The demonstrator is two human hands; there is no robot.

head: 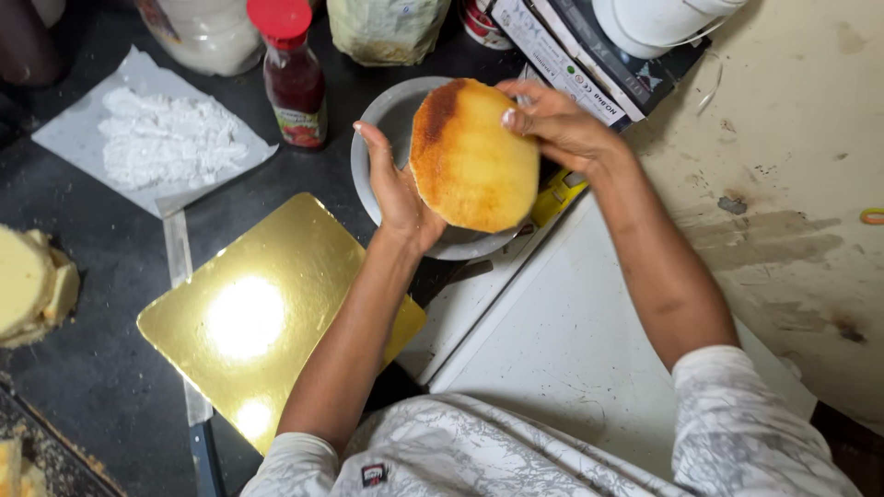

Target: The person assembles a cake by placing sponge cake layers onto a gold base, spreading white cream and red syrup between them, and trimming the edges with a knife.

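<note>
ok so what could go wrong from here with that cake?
1. The sponge cake is held tilted between the left hand and right hand, gripped only at its edges; a soft cake like this might crack or slip.
2. The grey tin beneath it overhangs the counter edge, so it could tip.
3. A long knife lies partly under the gold board, easy to knock.

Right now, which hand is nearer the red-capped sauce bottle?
The left hand, gripping the cake's left edge just right of the sauce bottle. The right hand holds the cake's far side.
</note>
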